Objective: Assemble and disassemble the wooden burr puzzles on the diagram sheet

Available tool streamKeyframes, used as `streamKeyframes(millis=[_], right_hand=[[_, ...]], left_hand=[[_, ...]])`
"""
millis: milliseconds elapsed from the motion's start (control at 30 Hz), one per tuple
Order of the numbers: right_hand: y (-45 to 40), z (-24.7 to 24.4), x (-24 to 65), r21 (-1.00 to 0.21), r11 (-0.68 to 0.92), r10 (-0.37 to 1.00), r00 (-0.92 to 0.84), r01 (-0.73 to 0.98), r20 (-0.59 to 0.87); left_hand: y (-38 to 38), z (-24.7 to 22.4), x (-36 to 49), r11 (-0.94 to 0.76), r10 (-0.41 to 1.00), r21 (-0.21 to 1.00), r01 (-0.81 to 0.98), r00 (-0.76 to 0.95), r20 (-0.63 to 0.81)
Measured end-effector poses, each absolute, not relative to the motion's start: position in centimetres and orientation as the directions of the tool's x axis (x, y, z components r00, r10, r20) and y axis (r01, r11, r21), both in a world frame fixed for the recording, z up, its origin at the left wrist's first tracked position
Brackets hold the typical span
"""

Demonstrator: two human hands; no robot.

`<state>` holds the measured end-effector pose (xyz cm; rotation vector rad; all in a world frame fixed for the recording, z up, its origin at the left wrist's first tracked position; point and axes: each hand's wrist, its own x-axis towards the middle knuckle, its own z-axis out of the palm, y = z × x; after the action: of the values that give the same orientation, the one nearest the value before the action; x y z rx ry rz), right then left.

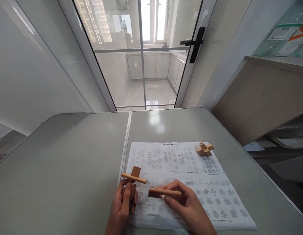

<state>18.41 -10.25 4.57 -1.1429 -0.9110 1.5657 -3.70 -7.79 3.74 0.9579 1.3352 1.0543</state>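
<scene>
My left hand (125,199) is closed around several wooden pieces at the left edge of the printed sheet (163,163). Above its fingers, a flat wooden piece (136,172) stands up, with a thin wooden stick (134,178) lying across it. Between the thumb and fingers of my right hand (181,199) is another wooden piece (165,192), its darker end pointing left toward my left hand. The two hands' pieces are apart. An assembled wooden cross-shaped puzzle (205,149) rests on the sheet's upper right corner.
Under the sheet is a grey-green table (92,156) with a pale seam running front to back. Beyond it is a glass door with a black handle (196,44). Clear plastic bottles (286,36) stand on a shelf at the upper right.
</scene>
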Motion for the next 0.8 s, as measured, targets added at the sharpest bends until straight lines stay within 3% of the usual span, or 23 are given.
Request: streamKeyframes(millis=[167, 300, 400, 633, 800], right_hand=[[-10.9, 4.0, 18.9, -0.735, -0.264, 0.926, 0.048, -0.625, -0.374], [-11.0, 4.1, 19.1, -0.610, -0.246, 0.895, 0.065, -0.753, -0.441], [-10.9, 4.7, 19.2, -0.540, -0.225, 0.914, 0.017, -0.811, -0.406], [-11.3, 3.8, 18.7, -0.613, -0.476, 0.857, -0.176, -0.630, -0.484], [-11.7, 2.9, 17.7, -0.713, -0.460, 0.878, -0.153, -0.530, -0.453]], left_hand=[[-8.1, 4.7, -3.2, 0.296, 0.950, 0.954, -0.040, -0.089, -0.298], [-8.2, 4.2, -3.0, 0.282, 0.948, 0.958, -0.052, -0.137, -0.287], [-8.1, 3.2, -3.4, 0.290, 0.947, 0.955, -0.058, -0.125, -0.295], [-7.6, 3.4, -3.9, 0.316, 0.947, 0.947, -0.050, -0.046, -0.319], [-7.3, 4.6, -2.3, 0.340, 0.940, 0.936, -0.089, 0.052, -0.337]])
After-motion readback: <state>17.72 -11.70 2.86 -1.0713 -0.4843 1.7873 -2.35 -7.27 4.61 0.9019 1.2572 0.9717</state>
